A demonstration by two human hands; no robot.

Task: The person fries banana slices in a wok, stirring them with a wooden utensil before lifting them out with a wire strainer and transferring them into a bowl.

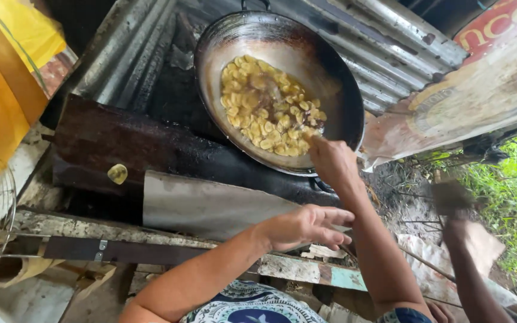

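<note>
In the wok (330, 72), pale yellow slices (267, 107)

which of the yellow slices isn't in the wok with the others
The lone slice lying on the dark stove ledge left of the wok; every other slice floats in the oil.

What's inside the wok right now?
The wok holds pale yellow slices frying in oil. The right hand reaches over its near rim. What lies beneath the slices is covered.

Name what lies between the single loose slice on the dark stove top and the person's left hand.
In the head view, a bare grey metal sheet lies between the loose slice and the left hand.
</note>
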